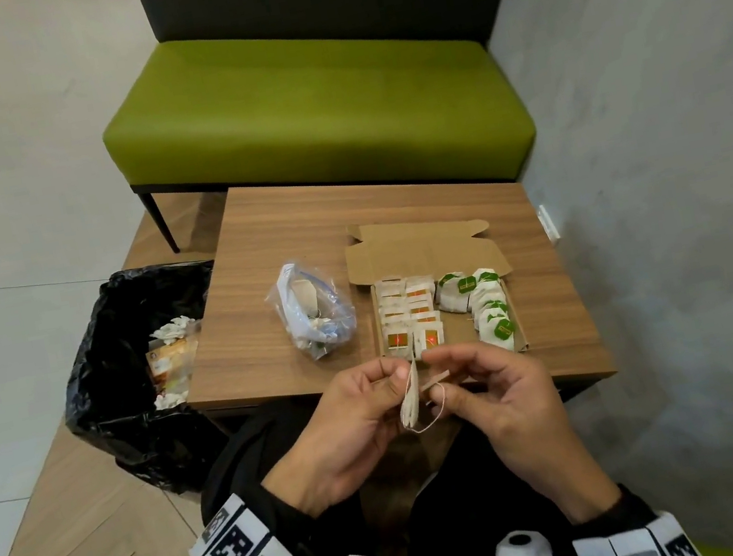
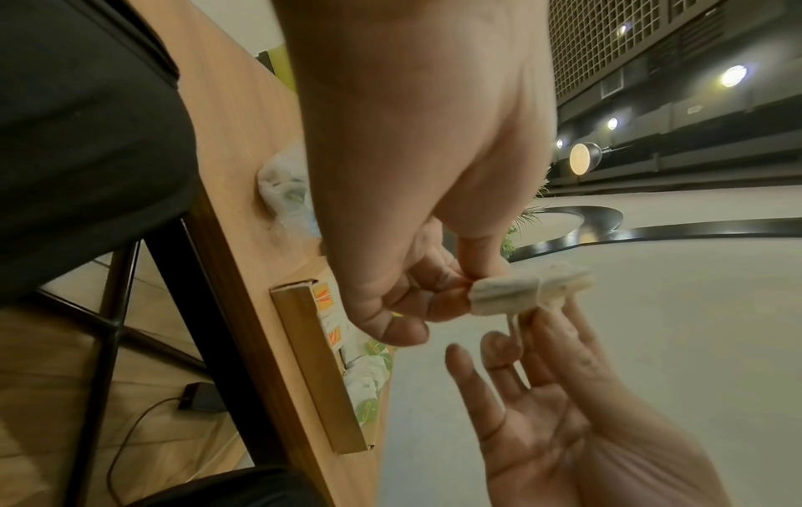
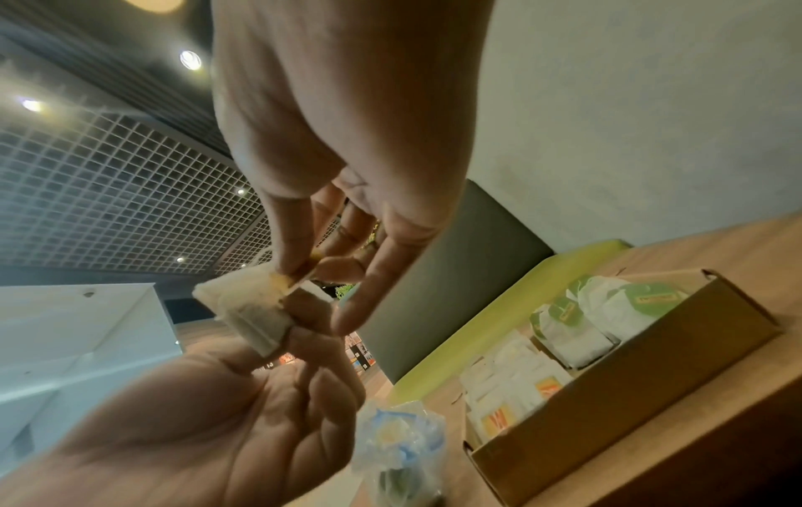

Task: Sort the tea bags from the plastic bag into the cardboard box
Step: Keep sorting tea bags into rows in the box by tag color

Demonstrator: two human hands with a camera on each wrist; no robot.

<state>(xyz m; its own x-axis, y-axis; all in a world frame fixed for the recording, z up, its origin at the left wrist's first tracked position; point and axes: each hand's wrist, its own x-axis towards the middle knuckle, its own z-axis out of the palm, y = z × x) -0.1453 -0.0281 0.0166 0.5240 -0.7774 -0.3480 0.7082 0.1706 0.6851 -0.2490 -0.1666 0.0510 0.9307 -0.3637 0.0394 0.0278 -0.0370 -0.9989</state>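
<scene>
Low wooden bench point(image 1: 277, 225) in a corner: pale floor and wood-plank strip at left, grey wall at right, green upholstered seat point(image 1: 314, 105) with dark backrest behind. At far left beside the bench, bin lined with black sack point(image 1: 126, 369), wrappers and white scraps inside. On the bench, crumpled clear plastic bag point(image 1: 312, 312) with a few pieces left in it; just right of it, open cardboard box point(image 1: 444, 298), lid flap folded back, orange-tagged tea bags point(image 1: 408, 314) stacked in its left half, green-tagged tea bags point(image 1: 481, 301) in its right half.

Above the near edge of the bench, left hand point(image 1: 355, 422) pinching one tea bag point(image 1: 409, 400) on edge between thumb and forefinger; right hand point(image 1: 502, 391) pinching the paper tag point(image 1: 436, 380) at the end of the string point(image 1: 433, 420), the loop hanging below, other fingers loosely spread.

Only from the left wrist: black bench legs, a dark adapter point(image 2: 201, 398) with cable on the floor, grid ceiling with round lamps. Only from the right wrist: yellow tint on the pinched tag, box wall seen side-on point(image 3: 629, 408)
</scene>
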